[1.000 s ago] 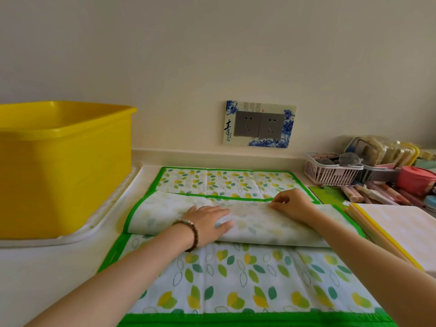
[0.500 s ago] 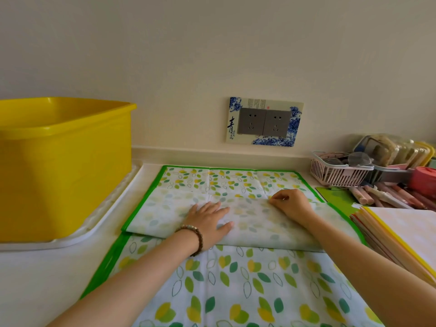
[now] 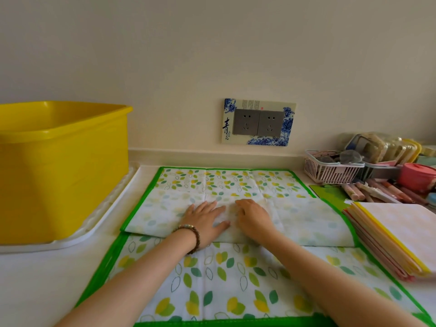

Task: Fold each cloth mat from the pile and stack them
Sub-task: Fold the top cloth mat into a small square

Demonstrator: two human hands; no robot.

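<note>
Left hand (image 3: 204, 221): fingers (image 3: 207, 207) spread apart and laid flat, palm down, on the folded-over band of the cloth mat (image 3: 236, 274); nothing gripped. Beaded bracelet (image 3: 192, 236) at the wrist.

Right hand (image 3: 253, 219): fingers (image 3: 240, 204) loosely apart and slightly curled, tips and palm pressing on the same folded band; nothing gripped. The two hands lie just beside each other near the middle of the band.

Cloth mat: white fabric printed with green and yellow leaves, green border (image 3: 99, 274). It lies spread on the worktop (image 3: 35, 286), running from the near edge of the view to the wall. A wide band across its middle is doubled over, showing the paler reverse side; the fold line lies at the band's near edge, under the wrists. Printed face shows both nearer than and beyond the band.

Stack of folded mats (image 3: 391, 239): at the right, on the worktop, its near-left edge resting over the green border; yellow, orange and pink layers show at the edge, a pale one on top.

Yellow tub (image 3: 61, 171): at the left, standing on a white tray (image 3: 101, 223), apart from the mat.

Wall socket plate (image 3: 258, 122): two grey outlets in a blue-and-white decorated frame, above the mat.

Pink basket (image 3: 330, 169), pink lidded pot (image 3: 416, 177) and pens (image 3: 368, 192): clustered at the far right against the wall.
</note>
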